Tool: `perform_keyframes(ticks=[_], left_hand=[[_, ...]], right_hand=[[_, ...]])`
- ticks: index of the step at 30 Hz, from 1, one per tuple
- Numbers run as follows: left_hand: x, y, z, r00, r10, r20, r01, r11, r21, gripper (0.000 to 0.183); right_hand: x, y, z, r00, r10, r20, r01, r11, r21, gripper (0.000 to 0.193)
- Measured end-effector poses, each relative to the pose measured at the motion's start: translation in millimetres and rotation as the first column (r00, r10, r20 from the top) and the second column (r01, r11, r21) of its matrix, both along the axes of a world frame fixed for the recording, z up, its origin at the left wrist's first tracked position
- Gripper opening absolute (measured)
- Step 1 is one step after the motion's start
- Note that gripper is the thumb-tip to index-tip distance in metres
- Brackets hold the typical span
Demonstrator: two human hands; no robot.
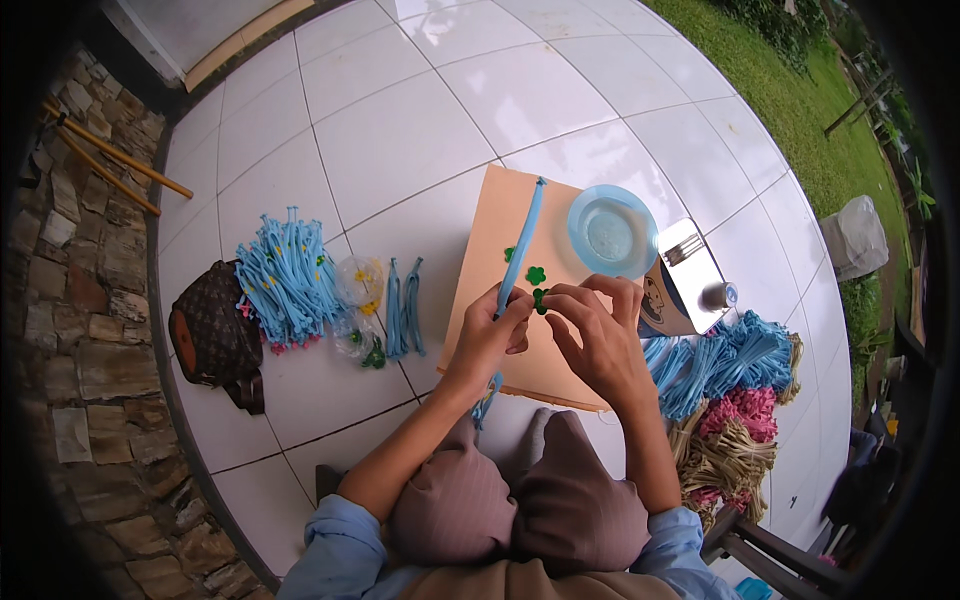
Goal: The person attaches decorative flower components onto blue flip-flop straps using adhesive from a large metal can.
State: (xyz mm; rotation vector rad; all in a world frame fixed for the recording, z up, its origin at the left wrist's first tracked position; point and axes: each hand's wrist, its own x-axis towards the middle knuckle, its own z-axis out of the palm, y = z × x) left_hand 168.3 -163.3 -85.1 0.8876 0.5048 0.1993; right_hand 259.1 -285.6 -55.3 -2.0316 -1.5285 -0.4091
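My left hand (484, 338) is closed around a long light-blue fabric strap (522, 240). The strap's narrow knotted end points away from me, and its lower end hangs down below my hand. In the fingertips of my right hand (605, 340) is a small green flower-shaped piece (541, 300), held right beside the left fingertips. Both hands are over a tan board (490, 225) in front of my knees. Another green flower piece (536, 275) lies flat on the board, and one more (509, 254) is partly behind the strap.
A light-blue plastic bowl (640, 215) stands at the board's far right, beside a phone (705, 255). Bundles of blue straps (735, 350), pink and beige ones lie right. Leftward are a blue strap pile (290, 280), clear bags (358, 280), two loose straps (403, 310) and a brown bag (212, 320).
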Motion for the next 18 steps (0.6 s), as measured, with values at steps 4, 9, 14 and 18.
perform_keyframes(ticks=[4,9,14,18], left_hand=[[-1,-2,5,1.0,-0.021,0.019,0.021,1.0,0.006,0.014],[-1,-6,18,0.997,-0.02,0.077,0.013,0.996,0.088,0.02],[-3,-9,16,0.993,-0.053,0.106,0.024,0.966,0.256,0.024],[-3,-13,19,0.998,-0.017,0.06,-0.001,0.959,0.282,0.024]], right_hand=[[3,-2,0,0.997,0.035,0.073,-0.037,0.999,0.033,0.044],[-7,5,7,0.76,0.098,-0.643,0.216,0.895,0.391,0.045],[-7,13,17,0.072,0.384,-0.921,0.389,0.839,0.38,0.048],[-9,20,13,-0.026,0.397,-0.917,0.42,0.837,0.35,0.049]])
